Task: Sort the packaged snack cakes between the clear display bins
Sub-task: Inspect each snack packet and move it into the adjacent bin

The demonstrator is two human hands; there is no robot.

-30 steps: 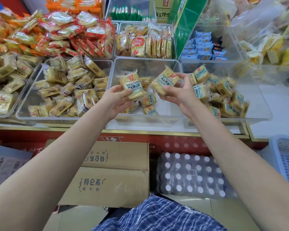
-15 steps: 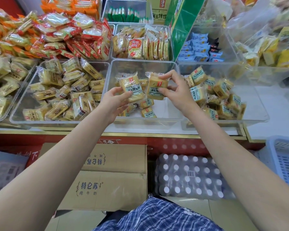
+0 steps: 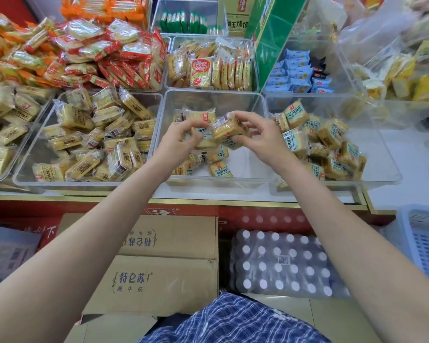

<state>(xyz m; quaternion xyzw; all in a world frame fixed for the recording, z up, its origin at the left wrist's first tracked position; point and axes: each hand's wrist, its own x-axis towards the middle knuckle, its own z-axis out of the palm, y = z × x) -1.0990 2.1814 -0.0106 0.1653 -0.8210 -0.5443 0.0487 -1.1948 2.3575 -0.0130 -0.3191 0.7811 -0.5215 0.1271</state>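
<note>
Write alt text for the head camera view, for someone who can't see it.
Both hands, left hand and right hand, hold packaged snack cakes together above the middle clear bin. Fuller bins of similar cakes sit on either side.

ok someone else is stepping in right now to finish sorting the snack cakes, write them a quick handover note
Left hand: holds a teal-label cake over the middle bin.
Right hand: pinches a second cake pack beside the left hand's pack, over the same bin.
Where things are: the middle bin holds a few loose packs. The left bin is well filled with brown-label packs. The right bin has a pile of teal-label packs.
Done: most packs already lie in the side bins.
Left: place the two held packs in their matching bins, then clear the remaining middle-bin packs, probably by label colour.
</note>
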